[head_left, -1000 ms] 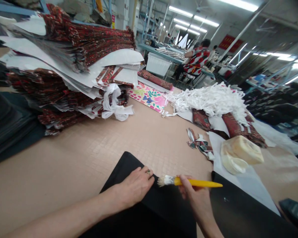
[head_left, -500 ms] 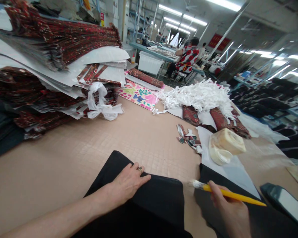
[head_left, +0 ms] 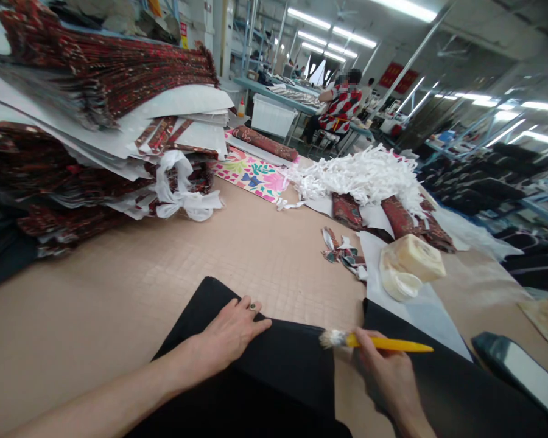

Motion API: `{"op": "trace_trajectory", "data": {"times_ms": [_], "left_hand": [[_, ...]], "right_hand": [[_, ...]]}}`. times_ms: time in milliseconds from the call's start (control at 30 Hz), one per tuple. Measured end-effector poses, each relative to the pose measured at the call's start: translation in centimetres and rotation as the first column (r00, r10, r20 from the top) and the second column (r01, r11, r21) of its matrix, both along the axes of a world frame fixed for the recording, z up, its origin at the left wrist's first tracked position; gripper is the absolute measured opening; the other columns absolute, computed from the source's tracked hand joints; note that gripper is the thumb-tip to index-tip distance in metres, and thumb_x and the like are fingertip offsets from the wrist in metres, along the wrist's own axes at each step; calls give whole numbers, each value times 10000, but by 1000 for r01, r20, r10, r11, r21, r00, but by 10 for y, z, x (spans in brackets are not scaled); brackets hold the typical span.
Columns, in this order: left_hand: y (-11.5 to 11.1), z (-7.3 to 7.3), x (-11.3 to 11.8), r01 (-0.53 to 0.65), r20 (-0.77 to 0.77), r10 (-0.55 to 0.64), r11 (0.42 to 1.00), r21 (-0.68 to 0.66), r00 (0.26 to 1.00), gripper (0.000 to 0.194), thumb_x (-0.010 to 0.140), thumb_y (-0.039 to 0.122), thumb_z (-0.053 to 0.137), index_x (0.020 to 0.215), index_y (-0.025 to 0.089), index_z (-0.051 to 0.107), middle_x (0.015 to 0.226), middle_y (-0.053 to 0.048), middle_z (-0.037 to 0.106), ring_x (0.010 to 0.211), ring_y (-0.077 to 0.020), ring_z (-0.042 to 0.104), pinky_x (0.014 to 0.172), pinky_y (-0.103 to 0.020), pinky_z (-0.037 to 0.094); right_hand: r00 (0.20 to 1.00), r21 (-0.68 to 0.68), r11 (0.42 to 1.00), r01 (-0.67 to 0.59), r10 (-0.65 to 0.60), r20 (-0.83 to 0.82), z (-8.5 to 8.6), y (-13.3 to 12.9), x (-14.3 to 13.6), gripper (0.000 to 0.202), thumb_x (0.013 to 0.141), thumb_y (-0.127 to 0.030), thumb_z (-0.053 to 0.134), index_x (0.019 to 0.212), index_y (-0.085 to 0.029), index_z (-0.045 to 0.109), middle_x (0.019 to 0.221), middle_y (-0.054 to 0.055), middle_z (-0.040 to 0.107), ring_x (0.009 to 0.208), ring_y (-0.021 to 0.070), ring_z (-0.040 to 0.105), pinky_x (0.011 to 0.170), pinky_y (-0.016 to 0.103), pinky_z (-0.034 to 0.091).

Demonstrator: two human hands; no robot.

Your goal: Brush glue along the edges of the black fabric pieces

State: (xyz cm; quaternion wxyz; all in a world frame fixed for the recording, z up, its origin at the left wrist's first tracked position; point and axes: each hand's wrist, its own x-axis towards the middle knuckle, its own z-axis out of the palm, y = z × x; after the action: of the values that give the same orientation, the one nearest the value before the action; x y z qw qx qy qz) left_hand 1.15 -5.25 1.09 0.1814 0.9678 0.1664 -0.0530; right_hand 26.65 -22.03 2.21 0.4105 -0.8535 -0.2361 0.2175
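My left hand (head_left: 231, 331), with a ring on one finger, lies with its fingers stretched over the upper edge of a black piece of material (head_left: 296, 362). My right hand (head_left: 388, 368) grips the yellow handle of a brush (head_left: 399, 345). White stuff coats the bristles, which are at the right end of the black piece's top edge; whether they press on it I cannot tell. Another black piece (head_left: 456, 389) lies under and beyond my right hand. Past it, a cream-coloured container with a round opening (head_left: 411, 267) rests on a white sheet (head_left: 432, 316).
Tall stacks of red-brown patterned pieces (head_left: 155, 67) with white sheets stand at the left. White strips (head_left: 360, 173) are heaped over rolled patterned material at the back. Small scraps (head_left: 344, 252) lie mid-table (head_left: 265, 255). A dark, flat-topped object (head_left: 520, 371) is at right. A person (head_left: 344, 106) sits farther off.
My right hand has moved left with the brush, bringing the bristles from beside the black piece to its top right edge. My left hand stays on the material.
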Motion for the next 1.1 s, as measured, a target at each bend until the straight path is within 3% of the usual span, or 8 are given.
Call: {"op": "trace_trajectory", "data": {"times_ms": [100,233,400,500,600,700,833,1100], "left_hand": [[1,8,-5,-11,20,12,998,-58,1000,529,765,-43,432,1223,217,495,1215,-115,490,1138,-274,442,968,-452,412],[2,22,-21,-28,67,37,990,-136,997,548,718,-106,386,1179,164,506,1216,-98,487,1144,-209,460,1050,-383,358],[5,17,-59,-168,114,183,977,-129,976,533,756,-85,351,1192,180,504,1236,-85,483,1145,-210,469,1059,-417,350],[5,12,-76,-209,98,223,968,-135,970,499,759,-67,364,1163,167,538,1173,-94,526,1080,-226,499,982,-409,424],[4,12,-87,-240,106,254,962,-130,961,489,752,-62,382,1150,163,553,1181,-92,539,1097,-228,487,982,-394,428],[3,12,-95,-270,133,282,957,-104,950,454,765,-38,403,1150,152,550,1228,-91,533,1176,-238,445,1020,-394,403],[3,12,-105,-285,185,296,955,-85,937,398,825,22,410,1197,112,517,1273,-126,514,1228,-248,421,1058,-406,365],[-1,8,-112,-301,168,312,949,-90,935,372,848,79,418,1202,110,530,1287,-130,509,1248,-251,406,1079,-386,327]], "right_hand": [[979,-67,996,50,-36,199,15,-10,14,362,630,-529,630,717,-181,676,571,6,639,587,185,613,535,240,468],[971,72,986,-154,137,198,29,13,-18,282,699,-486,623,716,-207,663,646,16,665,667,199,642,601,243,501],[814,-25,838,-546,537,221,26,63,-72,228,749,-406,582,630,-219,636,557,2,618,517,158,586,518,245,457],[729,-112,776,-621,624,282,23,92,-98,238,784,-362,535,608,-214,598,474,-32,531,432,118,504,474,231,394],[686,-7,700,-714,702,189,25,119,-120,256,821,-377,504,665,-209,620,543,-20,575,491,120,534,497,224,407],[706,133,694,-708,699,112,29,138,-130,251,811,-419,531,749,-209,652,649,4,636,584,142,585,545,231,447],[763,110,755,-647,636,121,29,147,-128,241,774,-407,572,677,-197,638,574,3,612,519,143,564,491,235,428],[653,122,642,-757,751,96,12,210,-184,272,772,-381,564,605,-174,621,535,-10,583,497,122,539,518,234,426]]}}
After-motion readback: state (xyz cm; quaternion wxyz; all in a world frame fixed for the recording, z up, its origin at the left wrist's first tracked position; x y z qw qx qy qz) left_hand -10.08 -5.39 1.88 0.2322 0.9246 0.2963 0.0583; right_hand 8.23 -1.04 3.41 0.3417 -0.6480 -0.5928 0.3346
